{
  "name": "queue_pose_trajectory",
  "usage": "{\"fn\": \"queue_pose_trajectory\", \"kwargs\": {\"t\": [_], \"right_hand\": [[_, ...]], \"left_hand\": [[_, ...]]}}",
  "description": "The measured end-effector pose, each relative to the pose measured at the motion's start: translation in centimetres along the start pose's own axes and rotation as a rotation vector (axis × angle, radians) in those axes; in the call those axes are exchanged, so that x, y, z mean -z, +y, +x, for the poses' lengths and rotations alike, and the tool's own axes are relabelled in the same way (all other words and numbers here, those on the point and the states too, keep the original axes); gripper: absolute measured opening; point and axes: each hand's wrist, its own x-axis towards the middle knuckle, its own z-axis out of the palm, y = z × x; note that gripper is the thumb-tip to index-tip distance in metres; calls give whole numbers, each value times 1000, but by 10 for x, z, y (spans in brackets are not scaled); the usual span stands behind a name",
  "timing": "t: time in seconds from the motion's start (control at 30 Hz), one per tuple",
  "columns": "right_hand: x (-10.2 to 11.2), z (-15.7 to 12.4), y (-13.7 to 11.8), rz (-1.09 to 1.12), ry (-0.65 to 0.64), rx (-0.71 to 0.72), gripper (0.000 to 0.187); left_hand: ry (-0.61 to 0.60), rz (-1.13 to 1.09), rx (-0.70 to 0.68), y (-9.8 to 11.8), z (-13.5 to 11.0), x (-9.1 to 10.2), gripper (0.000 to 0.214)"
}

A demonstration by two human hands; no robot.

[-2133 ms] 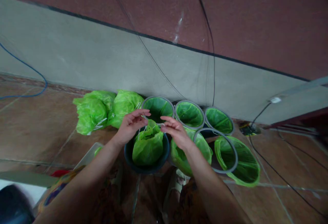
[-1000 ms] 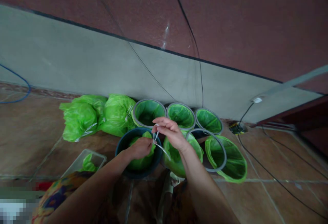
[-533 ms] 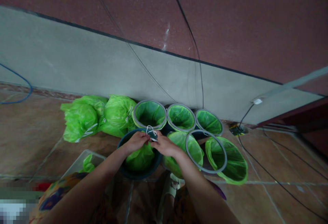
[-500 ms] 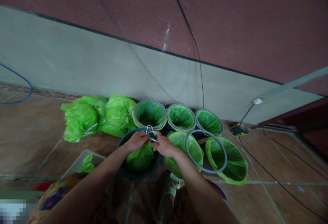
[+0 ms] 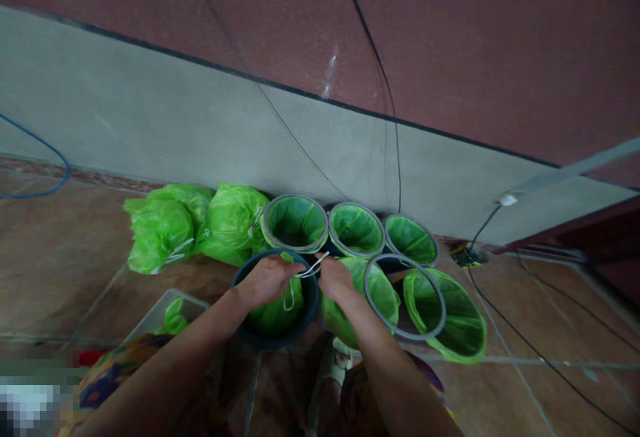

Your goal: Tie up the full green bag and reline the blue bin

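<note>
A dark blue bucket on the tiled floor holds a filled green plastic bag. Both hands work at the bag's gathered neck. My left hand is closed on the bag top, and a loop of white string hangs below it. My right hand is closed, pinching the same white string, whose ends stick out up and to the left of it. The two hands are a little apart over the bucket's far rim.
Two tied green bags lie at the left by the wall. Several grey-rimmed bins lined with green bags stand behind and to the right. A clear tray with green plastic sits at lower left. Black cables cross the floor at right.
The hands, which met at the bag's neck half a second ago, have drawn slightly apart. The string now stretches between them, with a loop hanging down.
</note>
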Motion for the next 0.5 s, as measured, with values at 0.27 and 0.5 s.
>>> {"fn": "queue_pose_trajectory", "kwargs": {"t": [0.27,0.5], "right_hand": [[53,-9,0,1220,-175,411,5],[42,-8,-15,1344,-68,249,24]], "left_hand": [[258,189,-129,-10,-3,11,40],[467,162,-248,5,-7,20,38]]}}
